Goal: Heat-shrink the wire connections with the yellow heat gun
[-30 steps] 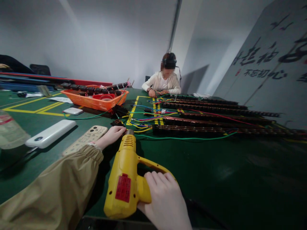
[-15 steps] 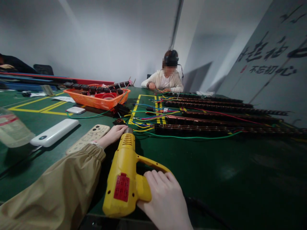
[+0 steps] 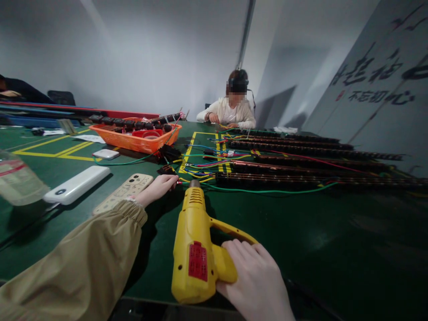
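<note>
Yellow heat gun (image 3: 195, 227) is gripped by its handle in R hand (image 3: 256, 274), fingers wrapped round; its long axis is pointed fwd, w/ nozzle (image 3: 194, 183) just R of L hand (image 3: 159, 189), apart from it. Red wire tip (image 3: 179, 182) is seen btwn, nearer L fingertips; whether it's pinched can't be told.

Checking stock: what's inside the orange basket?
Orange basket: dark segmented pieces, some jutting past the rim, plus something red. Its bottom is covered; anything beneath can't be seen.
</note>
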Demonstrator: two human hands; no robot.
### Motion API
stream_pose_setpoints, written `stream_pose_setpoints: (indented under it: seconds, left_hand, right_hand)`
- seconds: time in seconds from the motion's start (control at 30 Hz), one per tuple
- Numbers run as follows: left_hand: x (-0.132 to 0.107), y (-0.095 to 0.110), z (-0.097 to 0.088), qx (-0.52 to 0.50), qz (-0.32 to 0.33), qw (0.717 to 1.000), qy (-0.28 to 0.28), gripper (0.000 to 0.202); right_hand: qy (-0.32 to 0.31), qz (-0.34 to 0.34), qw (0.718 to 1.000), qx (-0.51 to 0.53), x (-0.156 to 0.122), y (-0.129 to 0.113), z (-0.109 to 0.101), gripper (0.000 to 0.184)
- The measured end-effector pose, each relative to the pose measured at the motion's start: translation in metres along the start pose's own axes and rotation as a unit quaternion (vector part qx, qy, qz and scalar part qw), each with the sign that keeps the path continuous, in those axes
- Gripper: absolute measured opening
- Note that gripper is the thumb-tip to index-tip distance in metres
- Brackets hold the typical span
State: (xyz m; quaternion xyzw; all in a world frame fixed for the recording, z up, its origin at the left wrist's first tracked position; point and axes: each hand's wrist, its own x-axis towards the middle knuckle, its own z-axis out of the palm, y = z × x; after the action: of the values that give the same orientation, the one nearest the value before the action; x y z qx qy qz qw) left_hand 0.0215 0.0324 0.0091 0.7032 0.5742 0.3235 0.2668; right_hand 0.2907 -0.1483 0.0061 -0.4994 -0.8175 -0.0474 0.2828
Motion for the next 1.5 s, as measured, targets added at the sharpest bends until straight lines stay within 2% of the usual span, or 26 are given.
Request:
stream_pose_setpoints:
  seconds: [0.23,0.37,0.47,0.63,0.77,0.93,1.1,1.3,1.4,1.5]
  left_hand:
    - [0.001,-0.002,-0.002,0.003,0.006,1.0,-0.014,0.052]
    - [0.001,-0.002,-0.002,-0.012,-0.012,1.0,0.005,0.054]
    - [0.003,-0.006,-0.001,-0.027,-0.031,0.999,0.019,0.057]
    - [0.008,-0.016,0.002,-0.042,-0.036,0.998,0.034,0.058]
    - [0.011,-0.018,0.004,-0.066,-0.046,0.996,0.038,0.057]
    - [0.011,-0.016,0.006,-0.084,-0.041,0.994,0.055,0.056]
    - [0.008,-0.008,0.007,-0.1,-0.045,0.992,0.06,0.056]
    - [0.005,-0.001,0.007,-0.097,-0.028,0.993,0.056,0.055]
    - [0.006,-0.004,0.008,-0.089,-0.023,0.994,0.051,0.054]
    - [0.008,-0.011,0.009,-0.067,-0.022,0.997,0.04,0.052]
  right_hand:
    - [-0.01,0.023,0.998,-0.051,-0.01,0.021,-0.009,0.036]
    - [0.003,0.047,0.996,-0.082,-0.015,0.03,-0.01,0.04]
    - [-0.004,0.057,0.994,-0.093,-0.016,0.033,-0.011,0.039]
    - [-0.025,0.035,0.994,-0.098,-0.016,0.034,-0.014,0.037]
    - [-0.027,0.051,0.993,-0.103,-0.017,0.034,-0.013,0.041]
    - [-0.048,0.056,0.993,-0.095,-0.016,0.024,-0.009,0.037]
    - [-0.032,0.045,0.996,-0.067,-0.008,0.007,-0.003,0.032]
    - [-0.006,0.024,0.999,-0.041,0.0,-0.011,0.007,0.041]
    - [0.004,0.015,0.999,-0.043,0.003,-0.018,0.012,0.049]
    - [-0.003,0.012,0.999,-0.047,0.007,-0.024,0.016,0.048]
